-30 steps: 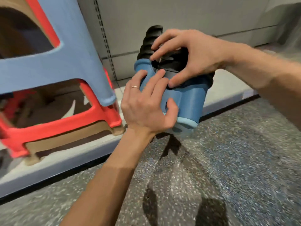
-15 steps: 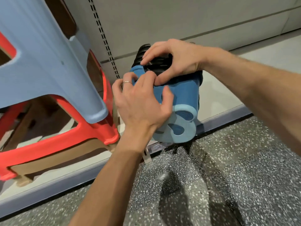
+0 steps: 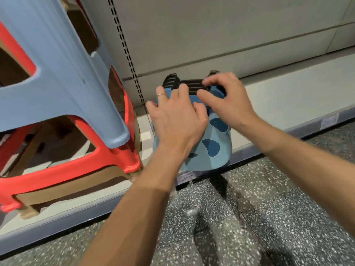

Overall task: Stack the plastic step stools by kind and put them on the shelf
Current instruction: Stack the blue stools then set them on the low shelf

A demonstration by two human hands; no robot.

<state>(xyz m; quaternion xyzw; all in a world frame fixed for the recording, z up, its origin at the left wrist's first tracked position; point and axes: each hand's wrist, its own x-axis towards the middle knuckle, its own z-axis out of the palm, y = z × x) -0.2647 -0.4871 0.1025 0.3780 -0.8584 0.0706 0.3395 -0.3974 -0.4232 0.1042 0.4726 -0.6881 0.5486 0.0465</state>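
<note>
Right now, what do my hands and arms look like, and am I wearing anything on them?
Both forearms are bare as far as the frame shows, with no sleeves or cuffs. The left hand wears a thin metal ring on one finger. The right hand shows no ring. No gloves, watch or bracelet visible.

The nested blue stools point(image 3: 211, 148) were held in the air over the speckled floor point(image 3: 249, 217) a second ago. They now lie at the front of the shelf point(image 3: 288, 96), at the centre of the frame, their pale cut-out face turned toward the camera. The left grip point(image 3: 176, 120) has taken its thumb off the blue side and spreads flat over the top. The right grip point(image 3: 228, 98), still pinching the black stools point(image 3: 190, 85), has moved deeper toward the back panel.
</note>
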